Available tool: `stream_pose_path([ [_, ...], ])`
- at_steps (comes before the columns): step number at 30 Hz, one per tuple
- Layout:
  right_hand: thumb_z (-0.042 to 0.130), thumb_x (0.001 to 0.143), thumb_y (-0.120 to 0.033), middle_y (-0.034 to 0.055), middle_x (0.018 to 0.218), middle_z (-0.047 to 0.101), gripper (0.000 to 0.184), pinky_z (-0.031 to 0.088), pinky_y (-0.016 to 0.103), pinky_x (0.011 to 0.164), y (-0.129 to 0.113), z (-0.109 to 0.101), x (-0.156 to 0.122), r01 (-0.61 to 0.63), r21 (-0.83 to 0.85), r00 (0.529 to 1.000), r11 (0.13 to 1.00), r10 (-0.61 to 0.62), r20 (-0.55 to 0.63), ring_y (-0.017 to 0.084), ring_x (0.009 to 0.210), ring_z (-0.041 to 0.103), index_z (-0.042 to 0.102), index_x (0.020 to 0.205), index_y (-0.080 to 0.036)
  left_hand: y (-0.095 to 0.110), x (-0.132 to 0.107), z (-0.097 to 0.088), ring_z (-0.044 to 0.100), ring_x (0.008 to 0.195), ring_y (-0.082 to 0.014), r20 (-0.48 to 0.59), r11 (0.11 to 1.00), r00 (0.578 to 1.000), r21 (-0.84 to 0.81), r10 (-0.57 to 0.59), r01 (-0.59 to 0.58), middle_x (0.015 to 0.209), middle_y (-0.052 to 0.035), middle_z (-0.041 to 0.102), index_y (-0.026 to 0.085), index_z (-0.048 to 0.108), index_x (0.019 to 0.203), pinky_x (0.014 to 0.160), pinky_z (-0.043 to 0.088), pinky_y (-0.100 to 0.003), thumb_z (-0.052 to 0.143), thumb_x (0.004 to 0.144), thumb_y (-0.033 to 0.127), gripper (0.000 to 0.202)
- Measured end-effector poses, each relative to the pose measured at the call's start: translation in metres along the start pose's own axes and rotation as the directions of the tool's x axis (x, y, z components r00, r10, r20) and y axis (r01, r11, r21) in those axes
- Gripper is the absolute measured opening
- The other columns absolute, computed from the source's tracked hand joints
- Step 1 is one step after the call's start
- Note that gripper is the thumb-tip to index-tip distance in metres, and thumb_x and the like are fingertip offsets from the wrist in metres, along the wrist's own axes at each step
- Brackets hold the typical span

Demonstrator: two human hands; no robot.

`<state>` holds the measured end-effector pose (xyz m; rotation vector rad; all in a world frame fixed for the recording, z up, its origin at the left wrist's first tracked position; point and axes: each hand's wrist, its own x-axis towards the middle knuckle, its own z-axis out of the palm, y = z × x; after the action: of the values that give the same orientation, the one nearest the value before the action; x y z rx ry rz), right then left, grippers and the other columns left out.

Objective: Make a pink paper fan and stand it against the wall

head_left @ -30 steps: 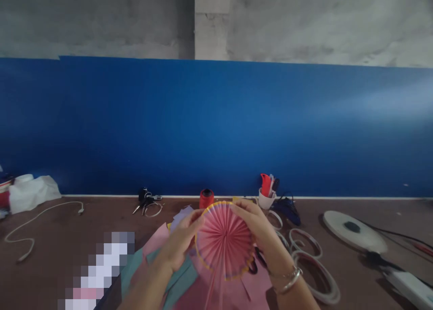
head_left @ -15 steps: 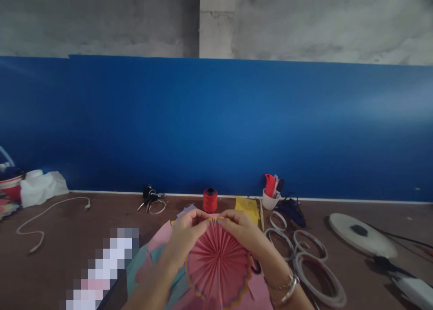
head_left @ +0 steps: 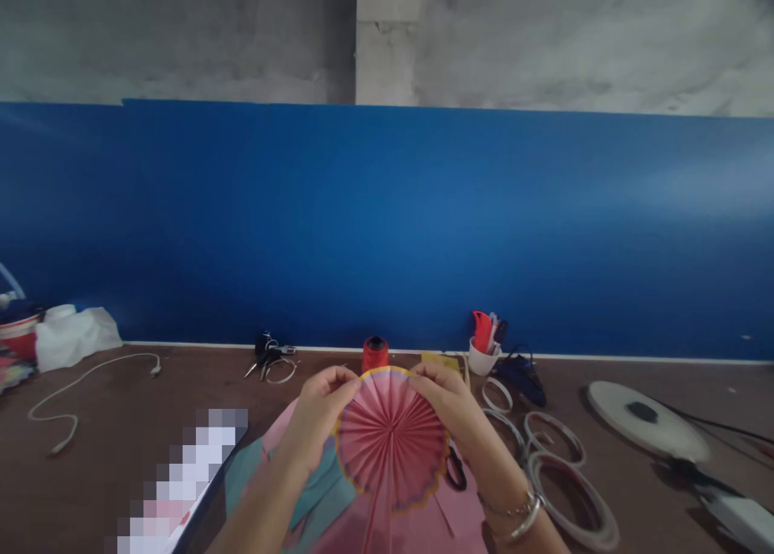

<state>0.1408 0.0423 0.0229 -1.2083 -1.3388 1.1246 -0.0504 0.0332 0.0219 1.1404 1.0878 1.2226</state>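
Note:
Both my hands hold up a round pleated pink paper fan (head_left: 390, 441) with a yellow scalloped rim. My left hand (head_left: 318, 413) pinches its upper left edge. Its upper right edge is gripped by my right hand (head_left: 447, 405), which wears silver bangles at the wrist. The fan stands tilted toward me above loose pink and teal paper sheets (head_left: 314, 489) on the brown table (head_left: 121, 441).
Behind the fan stand a red thread spool (head_left: 375, 352), a key bunch (head_left: 269, 356) and a white cup of tools (head_left: 484, 344). Several tape rings (head_left: 562, 473) and black scissors (head_left: 455, 469) lie to the right. A white disc (head_left: 641, 421), a white cable (head_left: 78, 393) and a blue wall (head_left: 387, 223) are around.
The fan has been lifted and tilted more upright. Both hands have moved slightly apart along its top edge.

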Motion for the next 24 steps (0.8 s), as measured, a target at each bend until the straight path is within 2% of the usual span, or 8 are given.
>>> stream_pose_path([
  [7, 0.059, 0.066, -0.034, -0.0056, 0.05, 0.044, 0.019, 0.027, 0.023, 0.049, -0.0036, -0.0009, -0.0017, -0.011, 0.043, 1.0, 0.999, 0.012, -0.006, 0.009, 0.048, 0.039, 0.054, 0.058, -0.017, -0.0015, -0.0001, 0.0004, 0.045, 0.055, -0.0096, -0.006, 0.999, 1.0, -0.042, 0.002, -0.002, 0.06, 0.0052, 0.052, 0.017, 0.058, 0.068, 0.055, 0.034, -0.021, 0.068, 0.066, 0.033, 0.019],
  [15, 0.06, 0.066, -0.035, -0.0052, 0.049, 0.045, 0.019, 0.028, 0.022, 0.049, -0.0053, -0.0012, -0.002, 0.004, 0.044, 1.0, 0.999, -0.004, 0.005, 0.009, 0.047, 0.039, 0.056, 0.059, -0.017, 0.002, -0.0013, 0.0016, 0.044, 0.055, -0.0104, -0.005, 1.0, 1.0, -0.014, 0.018, -0.018, 0.058, 0.0052, 0.05, 0.018, 0.056, 0.065, 0.055, 0.033, -0.022, 0.067, 0.065, 0.036, 0.022],
  [18, 0.06, 0.066, -0.035, -0.0049, 0.05, 0.046, 0.019, 0.029, 0.023, 0.049, -0.0057, -0.0003, -0.0025, 0.014, 0.03, 1.0, 0.999, -0.014, 0.011, 0.01, 0.049, 0.04, 0.056, 0.059, -0.017, 0.0016, -0.0021, 0.0024, 0.044, 0.055, -0.0104, 0.024, 1.0, 1.0, -0.015, 0.015, -0.015, 0.059, 0.0057, 0.049, 0.019, 0.053, 0.066, 0.056, 0.034, -0.022, 0.067, 0.066, 0.036, 0.022],
  [24, 0.057, 0.07, -0.031, -0.0042, 0.054, 0.048, 0.016, 0.03, 0.023, 0.052, -0.0031, 0.0026, -0.0035, 0.092, -0.048, 0.995, 0.995, -0.09, 0.05, 0.01, 0.053, 0.041, 0.058, 0.062, -0.017, 0.0052, -0.0079, 0.0076, 0.049, 0.065, -0.0133, 0.056, 0.99, 0.997, 0.128, 0.058, -0.064, 0.069, 0.0018, 0.055, 0.018, 0.057, 0.075, 0.063, 0.038, -0.024, 0.065, 0.072, 0.039, 0.023],
])
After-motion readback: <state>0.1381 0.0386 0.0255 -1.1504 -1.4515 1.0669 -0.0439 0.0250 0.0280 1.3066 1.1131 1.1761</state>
